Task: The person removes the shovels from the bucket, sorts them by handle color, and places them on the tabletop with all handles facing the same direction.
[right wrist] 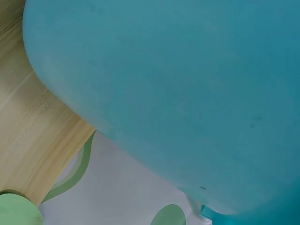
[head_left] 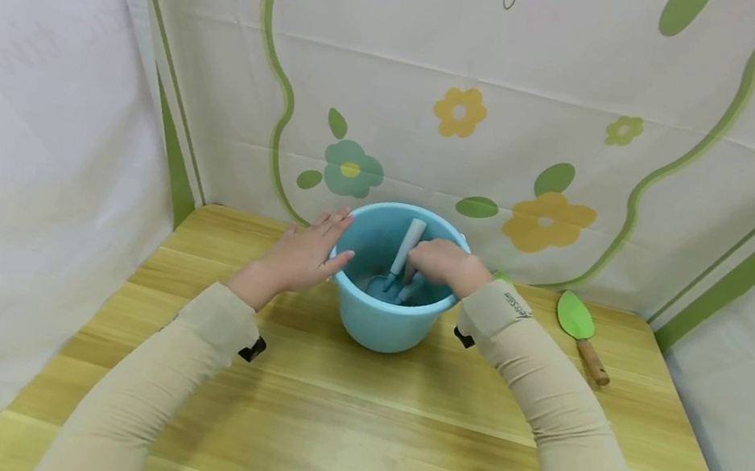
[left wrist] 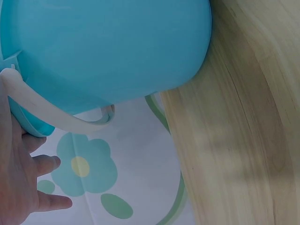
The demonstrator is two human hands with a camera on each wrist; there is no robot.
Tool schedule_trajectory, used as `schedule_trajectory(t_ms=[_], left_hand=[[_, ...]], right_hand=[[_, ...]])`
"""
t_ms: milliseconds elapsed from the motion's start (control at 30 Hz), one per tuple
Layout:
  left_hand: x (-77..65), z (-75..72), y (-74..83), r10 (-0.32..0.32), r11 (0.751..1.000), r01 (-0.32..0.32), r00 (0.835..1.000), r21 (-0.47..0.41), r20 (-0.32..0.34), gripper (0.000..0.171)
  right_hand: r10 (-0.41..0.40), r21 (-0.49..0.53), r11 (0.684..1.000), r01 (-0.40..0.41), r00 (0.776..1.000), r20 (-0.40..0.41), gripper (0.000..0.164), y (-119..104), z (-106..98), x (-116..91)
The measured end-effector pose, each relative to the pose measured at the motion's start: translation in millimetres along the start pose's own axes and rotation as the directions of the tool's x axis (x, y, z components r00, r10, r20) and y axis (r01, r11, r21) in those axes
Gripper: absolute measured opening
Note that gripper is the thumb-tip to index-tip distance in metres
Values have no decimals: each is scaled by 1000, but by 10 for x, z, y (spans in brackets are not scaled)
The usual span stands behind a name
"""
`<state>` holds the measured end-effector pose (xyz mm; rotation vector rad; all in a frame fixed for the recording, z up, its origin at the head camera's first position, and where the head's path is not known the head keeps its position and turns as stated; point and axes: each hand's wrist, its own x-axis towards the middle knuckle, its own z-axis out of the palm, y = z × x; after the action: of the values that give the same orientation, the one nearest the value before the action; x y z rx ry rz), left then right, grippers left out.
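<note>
A light blue bucket (head_left: pixel 386 328) stands upright near the back of the table. My left hand (head_left: pixel 305 253) rests at its left rim with fingers extended. In the left wrist view, that hand (left wrist: pixel 18 173) is beside the rim, near the white bucket handle (left wrist: pixel 51 110). My right hand (head_left: pixel 445 264) reaches over the right rim into the bucket, fingers bent downward and partly hidden. Inside, a small blue shovel (head_left: pixel 409 244) leans with its pale handle up. Another pale blue piece (head_left: pixel 411 288) lies under my right fingers; whether they grip it is unclear. The right wrist view shows mostly bucket wall (right wrist: pixel 154 93).
A green trowel (head_left: pixel 576 316) with a wooden handle lies on the table to the right. Another green item (head_left: pixel 501 276) shows partly behind my right wrist. The wooden table (head_left: pixel 346 442) meets a flower-printed cloth (head_left: pixel 402 68) at the back, with cloth at both sides.
</note>
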<state>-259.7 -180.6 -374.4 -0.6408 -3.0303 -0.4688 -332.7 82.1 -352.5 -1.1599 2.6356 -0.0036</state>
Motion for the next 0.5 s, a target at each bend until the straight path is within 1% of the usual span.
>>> schedule_trajectory(t_ms=[233, 500], left_hand=[[3, -4, -2, 10, 1000, -10, 1000, 2, 2, 74], [-6, -12, 1, 9, 1000, -9, 1000, 1, -1, 74]], right_hand=[[-2, -25, 1000, 2, 1000, 2, 18, -35, -13, -40], [-47, -106, 993, 45, 999, -12, 20, -114, -56, -83]])
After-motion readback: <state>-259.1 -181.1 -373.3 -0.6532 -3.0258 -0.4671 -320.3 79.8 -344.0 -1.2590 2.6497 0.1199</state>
